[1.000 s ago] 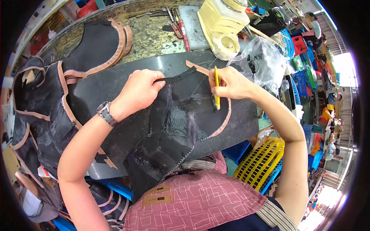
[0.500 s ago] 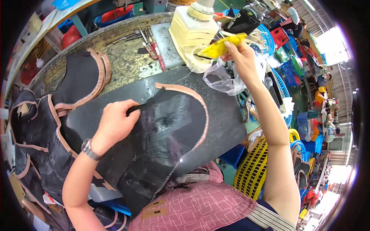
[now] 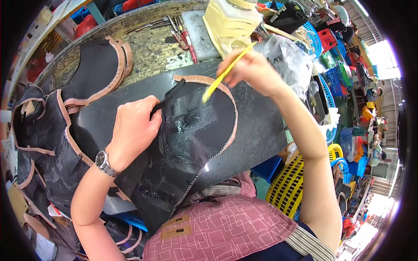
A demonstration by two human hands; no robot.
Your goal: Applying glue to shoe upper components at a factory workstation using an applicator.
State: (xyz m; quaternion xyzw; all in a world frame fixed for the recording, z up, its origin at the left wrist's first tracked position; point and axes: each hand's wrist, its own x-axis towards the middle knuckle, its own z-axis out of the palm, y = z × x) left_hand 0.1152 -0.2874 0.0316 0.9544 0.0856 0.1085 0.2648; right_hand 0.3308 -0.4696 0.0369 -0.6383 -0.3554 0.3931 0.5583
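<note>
- Across the dark board (image 3: 261,117) lies a black piece (image 3: 187,135) with a tan, zigzag-edged border; its middle looks wet and shiny.
- The left hand (image 3: 136,126) is closed narrowly, thumb against fingers, pinching the left side of that piece; a metal watch (image 3: 103,162) sits on its wrist.
- The right hand (image 3: 250,71) grips a yellow brush (image 3: 217,84) held at a slant, its tip over the upper part of the black piece; this hand is blurred, and I cannot tell whether the tip touches.
- Beyond the board, a cream container (image 3: 228,21) stands near the right hand, between hand tools (image 3: 177,34) and a clear bag (image 3: 287,56).
- To the left, more black pieces (image 3: 98,65) with tan borders lie piled.
- At lower right sits a yellow basket (image 3: 285,187).
</note>
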